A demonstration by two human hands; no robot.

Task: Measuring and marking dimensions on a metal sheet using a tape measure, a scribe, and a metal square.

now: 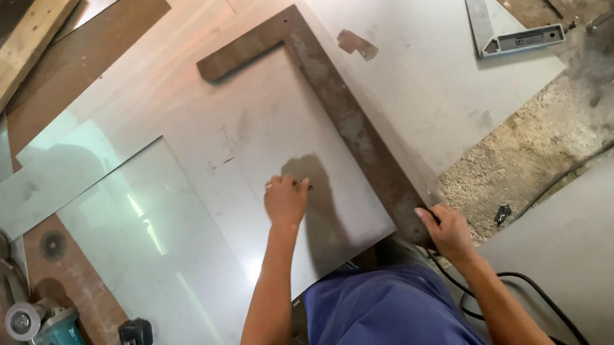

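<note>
While right hand [446, 231] steadies square [346, 112], left hand [285, 199] marks sheet [248, 148].

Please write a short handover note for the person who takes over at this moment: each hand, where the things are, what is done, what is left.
Left hand: on the metal sheet, fingers pinched on a small dark marker tip; whether it is gripped firmly is unclear.
Right hand: holds the near end of the rusty square, which lies flat on the sheet.
Nearby: angle grinder at lower left, a second, grey square at upper right.
Done: rusty square laid on the sheet; faint marks show.
Left: no finished line or cut is visible.
</note>
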